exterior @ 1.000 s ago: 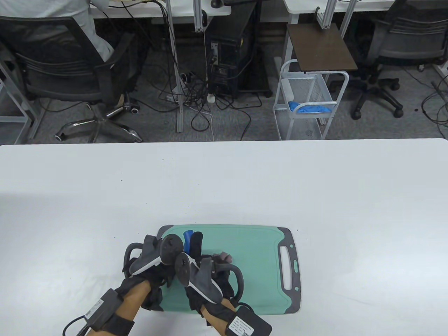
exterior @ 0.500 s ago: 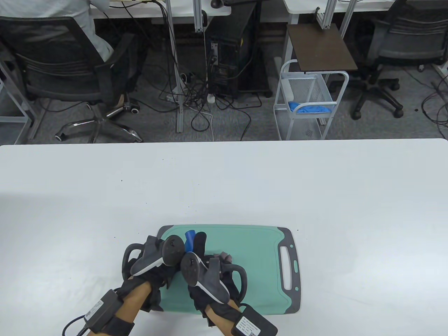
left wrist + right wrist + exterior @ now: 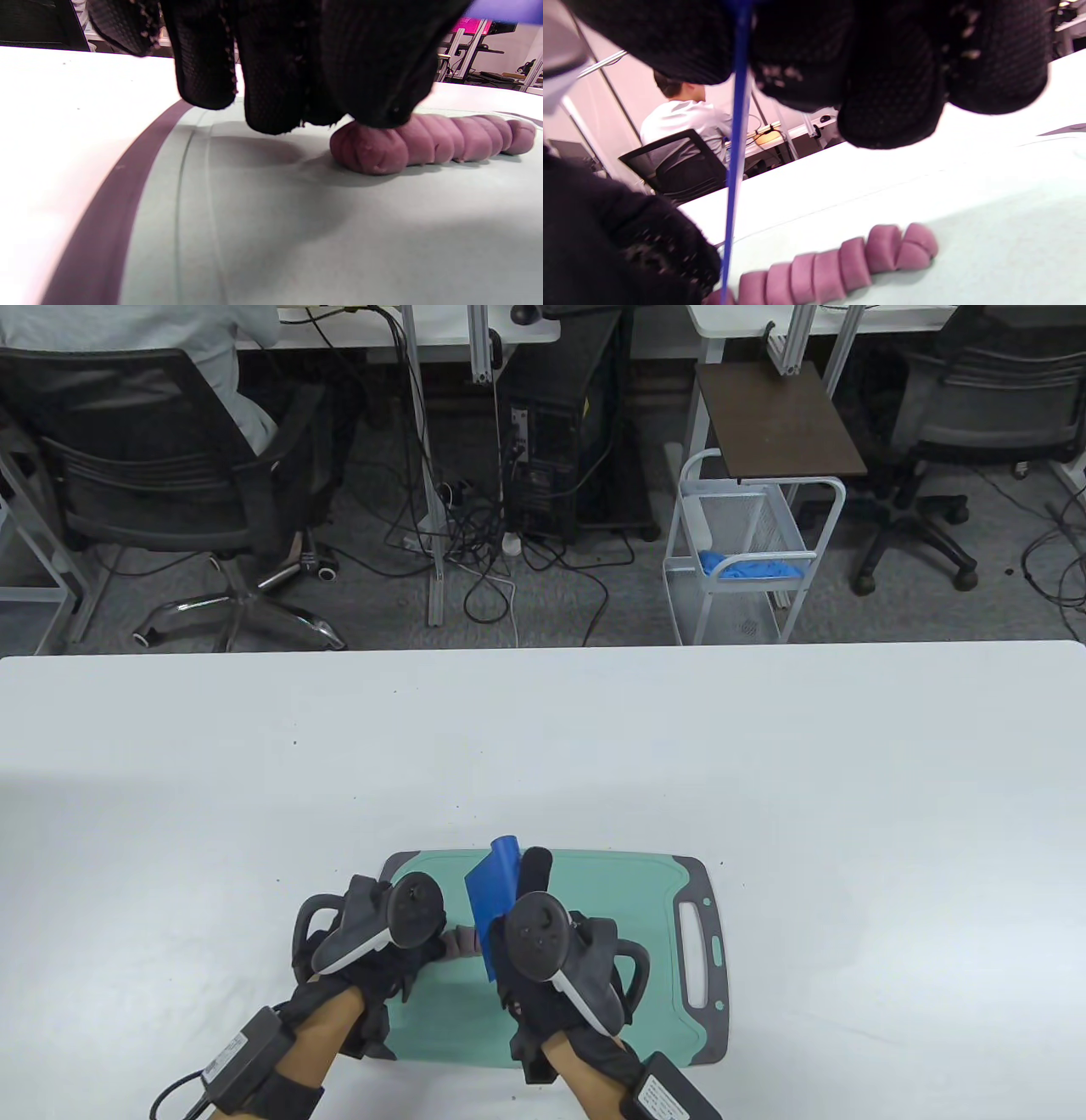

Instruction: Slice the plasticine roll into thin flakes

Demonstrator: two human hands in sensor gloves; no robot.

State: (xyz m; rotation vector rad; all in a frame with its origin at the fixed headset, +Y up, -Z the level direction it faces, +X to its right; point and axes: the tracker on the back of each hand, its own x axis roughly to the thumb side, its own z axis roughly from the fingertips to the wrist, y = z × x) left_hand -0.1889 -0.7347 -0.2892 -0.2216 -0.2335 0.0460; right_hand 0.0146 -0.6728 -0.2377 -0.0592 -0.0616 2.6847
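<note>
A purple plasticine roll lies on the green cutting board, mostly hidden between my hands. In the left wrist view my left fingers press on the roll's near end; cuts mark the rest of its length. My left hand sits at the board's left part. My right hand grips a thin blue blade, one finger along its far edge. In the right wrist view the blade stands edge-on, its lower end at the roll, which shows several slices still standing together.
The board has a grey rim with a handle slot at its right end and lies at the front edge of the white table. Chairs, cables and a wire cart stand beyond the table's far edge.
My right hand has moved to the right and turned. The blade's flat face now shows, where only its tip showed before. The left hand has stayed in place.
</note>
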